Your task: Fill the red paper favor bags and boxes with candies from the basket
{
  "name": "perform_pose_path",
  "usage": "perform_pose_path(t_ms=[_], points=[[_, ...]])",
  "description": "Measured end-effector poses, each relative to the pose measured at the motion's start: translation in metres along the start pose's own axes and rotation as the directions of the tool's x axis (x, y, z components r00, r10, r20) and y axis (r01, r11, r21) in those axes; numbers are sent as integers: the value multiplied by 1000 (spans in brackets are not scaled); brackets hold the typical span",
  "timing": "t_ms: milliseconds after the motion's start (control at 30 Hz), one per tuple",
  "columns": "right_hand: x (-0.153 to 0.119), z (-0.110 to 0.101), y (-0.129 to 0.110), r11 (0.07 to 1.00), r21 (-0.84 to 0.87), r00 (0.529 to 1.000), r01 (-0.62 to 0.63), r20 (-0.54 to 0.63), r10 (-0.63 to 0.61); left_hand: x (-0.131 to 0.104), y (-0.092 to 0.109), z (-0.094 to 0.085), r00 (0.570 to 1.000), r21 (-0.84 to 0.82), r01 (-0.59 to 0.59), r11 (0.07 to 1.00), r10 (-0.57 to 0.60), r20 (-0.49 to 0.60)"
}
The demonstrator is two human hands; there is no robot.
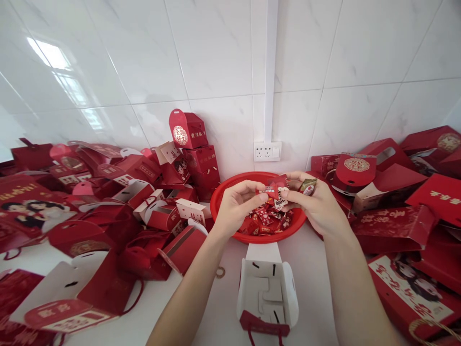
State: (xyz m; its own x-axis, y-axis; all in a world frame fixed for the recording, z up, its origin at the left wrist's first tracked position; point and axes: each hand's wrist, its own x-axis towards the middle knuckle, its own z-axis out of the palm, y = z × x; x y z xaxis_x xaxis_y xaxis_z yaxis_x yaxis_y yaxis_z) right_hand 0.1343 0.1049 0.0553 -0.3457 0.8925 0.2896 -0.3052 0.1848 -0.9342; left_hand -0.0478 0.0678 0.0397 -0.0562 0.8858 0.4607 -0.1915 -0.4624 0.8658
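Observation:
Above a round red plastic basket [218,192], my left hand [233,206] pinches the edge of a red wrapped candy [271,190]. My right hand [315,207] has its thumb on a red-and-white wrapped candy [281,198], right beside the red one. A green-gold wrapped candy [309,186] sticks out between the fingers of that same hand. Several more wrapped candies [264,216] lie in the basket, partly hidden by my hands. Between my forearms, an open red gift box [264,323] shows its white inside, with nothing in it and its red cord toward me.
Many red gift boxes [144,257] crowd the left side of the white table, with a stack of boxes [201,161] against the tiled wall. More red boxes [392,226] are heaped at right. A wall socket [267,152] sits behind the basket. A small twine loop [220,272] lies beside my left forearm.

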Motion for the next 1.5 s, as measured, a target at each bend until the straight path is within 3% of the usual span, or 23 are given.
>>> perform_pose_path(t_ms=[233,433,1300,1367,1433,1467,1500], points=[[-1,0,-1,1000,1,1000,-15,22,15,-2,1,4,999,71,-36,997,34,24],[1,2,1,1000,-4,1000,-13,-24,13,-4,1,4,999,139,-50,989,48,18],[-2,-4,0,999,-39,999,17,31,-16,-4,4,2,999,58,34,998,-31,-42],[-3,-7,-2,999,-41,1000,30,-2,-30,-5,11,-3,999,117,53,992,-54,9],[-4,-11,-5,998,-40,998,46,-48,-48,-8,21,-9,975,234,111,966,-151,161],[-5,-12,-6,998,-41,997,51,-62,-54,-9,25,-12,934,312,137,940,-227,275],[-5,-13,-7,998,-44,996,55,-64,-57,-11,29,-16,865,396,142,907,-308,396]])
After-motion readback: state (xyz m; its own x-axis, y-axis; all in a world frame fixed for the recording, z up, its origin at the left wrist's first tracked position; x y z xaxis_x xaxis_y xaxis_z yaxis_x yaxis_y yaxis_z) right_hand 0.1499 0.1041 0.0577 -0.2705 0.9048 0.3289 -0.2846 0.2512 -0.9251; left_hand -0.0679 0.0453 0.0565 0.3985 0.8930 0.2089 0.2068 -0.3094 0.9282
